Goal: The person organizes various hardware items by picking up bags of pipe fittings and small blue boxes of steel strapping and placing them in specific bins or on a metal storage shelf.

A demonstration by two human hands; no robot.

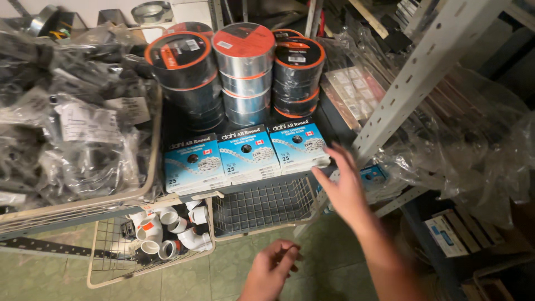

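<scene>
My right hand (344, 185) reaches forward with fingers spread, its tips at the front right corner of the rightmost stack of flat blue boxes (298, 145); it holds nothing. Two more stacks of the same blue boxes (248, 153) (194, 163) lie to the left on the shelf. My left hand (272, 268) hangs low near the frame's bottom, fingers loosely curled, empty. Behind the boxes stand stacked rolls of tape: black ones with orange rims (181, 67) (298, 72) and silver foil ones (245, 72).
A wire basket (78, 203) at left is heaped with bagged black fittings. Below, a wire basket (111, 262) holds white pipe elbows (167, 228), beside an empty grey wire basket (262, 209). A perforated metal shelf upright (412, 72) slants at right, with plastic-wrapped goods (473, 139) behind it.
</scene>
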